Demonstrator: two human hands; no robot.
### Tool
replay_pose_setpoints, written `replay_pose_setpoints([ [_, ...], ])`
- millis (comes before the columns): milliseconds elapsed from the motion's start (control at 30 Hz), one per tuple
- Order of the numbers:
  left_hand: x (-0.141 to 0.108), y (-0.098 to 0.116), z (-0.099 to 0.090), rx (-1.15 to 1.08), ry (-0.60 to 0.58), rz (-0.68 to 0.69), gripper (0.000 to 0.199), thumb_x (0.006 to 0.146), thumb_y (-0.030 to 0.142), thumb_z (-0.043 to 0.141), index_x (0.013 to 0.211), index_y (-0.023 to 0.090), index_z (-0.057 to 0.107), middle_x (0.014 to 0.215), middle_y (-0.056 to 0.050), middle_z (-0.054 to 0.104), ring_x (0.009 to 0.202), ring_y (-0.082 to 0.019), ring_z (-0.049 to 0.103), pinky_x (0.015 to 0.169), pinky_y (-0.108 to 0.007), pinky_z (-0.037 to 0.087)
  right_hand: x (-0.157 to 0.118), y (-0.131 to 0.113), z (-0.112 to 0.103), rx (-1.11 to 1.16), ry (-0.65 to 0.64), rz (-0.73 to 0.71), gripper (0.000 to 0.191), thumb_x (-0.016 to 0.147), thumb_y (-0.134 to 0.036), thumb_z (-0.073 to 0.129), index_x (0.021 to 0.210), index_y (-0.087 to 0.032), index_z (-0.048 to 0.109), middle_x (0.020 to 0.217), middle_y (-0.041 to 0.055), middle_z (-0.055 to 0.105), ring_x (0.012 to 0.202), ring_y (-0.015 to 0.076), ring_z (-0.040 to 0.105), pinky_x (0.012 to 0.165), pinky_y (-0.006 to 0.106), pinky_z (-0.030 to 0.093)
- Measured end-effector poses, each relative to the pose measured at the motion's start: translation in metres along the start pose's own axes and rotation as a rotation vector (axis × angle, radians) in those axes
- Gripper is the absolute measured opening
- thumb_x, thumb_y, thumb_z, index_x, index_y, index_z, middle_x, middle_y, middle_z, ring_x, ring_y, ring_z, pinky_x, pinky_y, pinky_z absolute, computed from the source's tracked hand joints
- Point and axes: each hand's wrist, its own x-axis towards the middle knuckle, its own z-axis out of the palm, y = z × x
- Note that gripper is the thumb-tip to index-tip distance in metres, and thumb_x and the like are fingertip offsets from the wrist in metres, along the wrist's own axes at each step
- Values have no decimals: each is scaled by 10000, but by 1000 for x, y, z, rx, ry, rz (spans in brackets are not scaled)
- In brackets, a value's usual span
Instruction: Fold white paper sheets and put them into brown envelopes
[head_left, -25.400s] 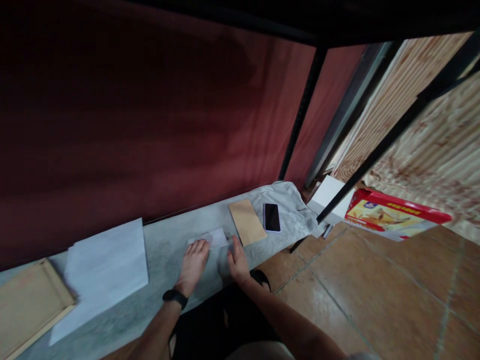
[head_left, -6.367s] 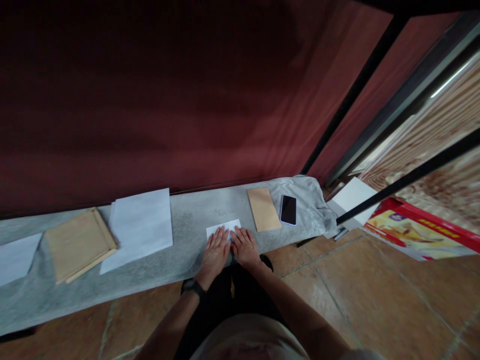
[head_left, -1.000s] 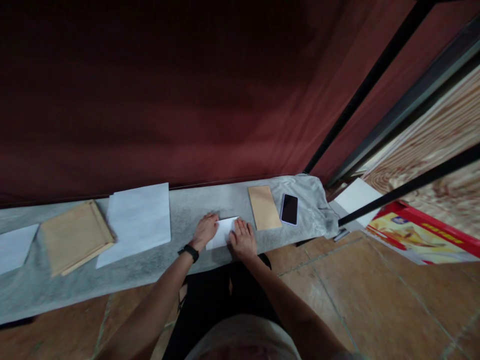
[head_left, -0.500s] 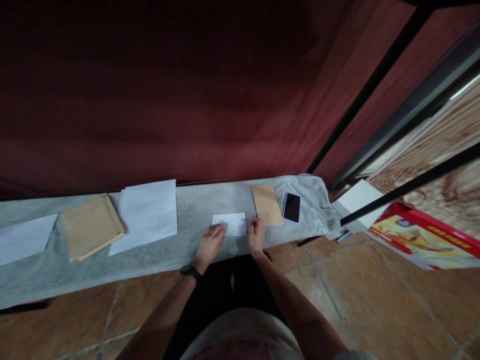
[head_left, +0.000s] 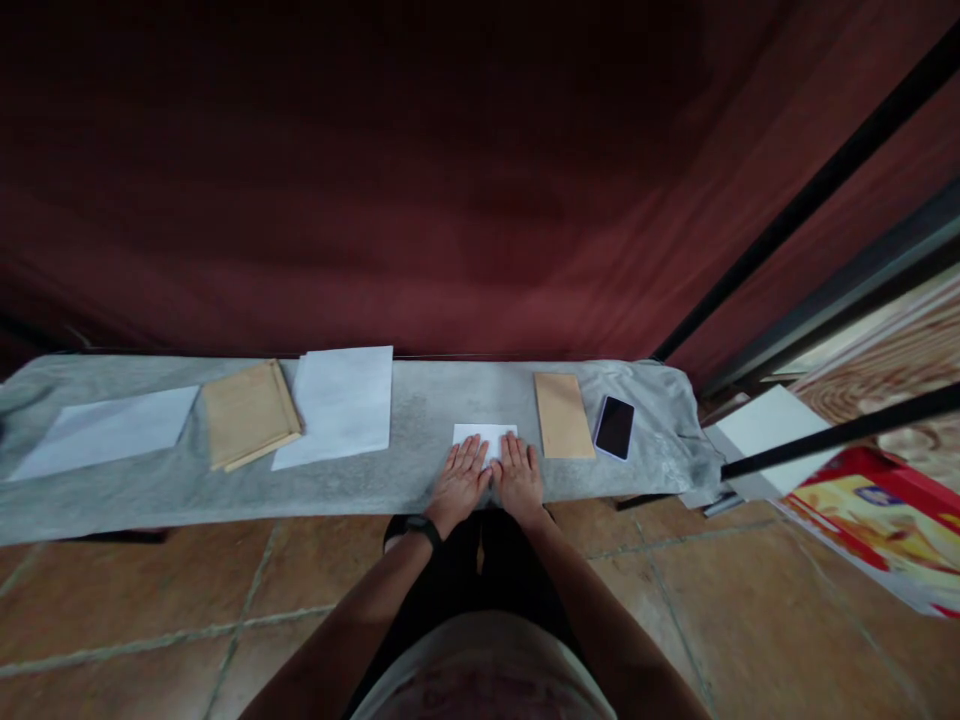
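A small white sheet of paper (head_left: 485, 432), apparently folded, lies on the grey cloth-covered table (head_left: 442, 390) in front of me. My left hand (head_left: 460, 482) rests flat on its left part, fingers stretched forward. On the right part lies my right hand (head_left: 519, 478), also flat with its fingers out. The two thumbs meet or nearly meet near the middle, and both hands hide the paper's near edge. Just right of my right hand is a brown envelope (head_left: 564, 416), lying flat and apart from it.
A phone (head_left: 615, 428) lies right of the envelope. Larger white sheets (head_left: 341, 405), a stack of brown envelopes (head_left: 251, 415) and more white paper (head_left: 112, 428) lie to the left. A dark red curtain (head_left: 450, 220) hangs behind. A red and yellow box (head_left: 885, 520) stands at the right.
Both hands have moved from the paper's side edges onto its top and flattened out, coming close together. The view has turned slightly, showing more of the table's left end.
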Motion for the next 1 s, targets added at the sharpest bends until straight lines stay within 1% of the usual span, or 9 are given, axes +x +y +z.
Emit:
replay_pose_setpoints([
  [133,-3,-3,4,20,-3,-4,600,1018,407,358,1567,166,328,1615,-150,378,1517,-263,308,1237,-486,264,0,0,2,-19,29,7,564,1063,-337,349,1548,-48,367,1578,218,390,1466,310,374,1195,533,248],
  [300,-10,-15,-3,41,-28,30,717,983,545,434,1561,135,329,1627,-193,334,1524,-298,283,1237,-496,250,-2,1,4,-35,52,-8,590,1065,-358,346,1561,-38,327,1569,236,400,1458,321,381,1184,541,264],
  [400,-11,-19,-7,43,-53,63,748,968,574,451,1557,127,333,1622,-197,344,1529,-299,270,1243,-497,230,-2,1,4,-25,66,-9,592,1061,-346,345,1566,-39,317,1555,251,414,1442,335,400,1173,563,276],
  [533,-10,-21,-7,45,-67,79,748,968,566,450,1547,104,348,1629,-205,324,1539,-298,239,1249,-485,211,6,-3,1,-3,51,-3,566,1057,-295,337,1561,-37,326,1561,238,410,1454,334,385,1171,576,279],
  [667,-9,-20,-5,41,-80,106,719,967,494,456,1546,84,342,1624,-199,337,1540,-278,242,1256,-479,195,17,-11,1,51,-47,-147,532,1062,-299,339,1558,-108,370,1593,169,386,1486,285,344,1200,535,258],
  [767,-8,-20,-4,40,-94,115,708,962,438,436,1551,60,321,1613,-204,355,1534,-262,262,1257,-479,194,21,-16,5,66,-100,-194,515,1072,-307,314,1540,-113,409,1573,162,421,1491,257,343,1212,499,252],
  [833,-8,-19,-4,40,-103,115,709,961,428,418,1554,55,310,1610,-209,357,1532,-264,267,1256,-487,194,21,-17,8,59,-100,-186,510,1076,-304,301,1526,-103,430,1563,167,434,1487,255,351,1209,497,257],
  [1000,-6,-17,-6,34,-116,118,699,954,419,425,1546,59,332,1600,-206,377,1527,-276,279,1254,-487,196,19,-15,12,36,-49,-192,504,1071,-309,334,1511,-95,454,1567,174,427,1472,275,375,1202,494,265],
])
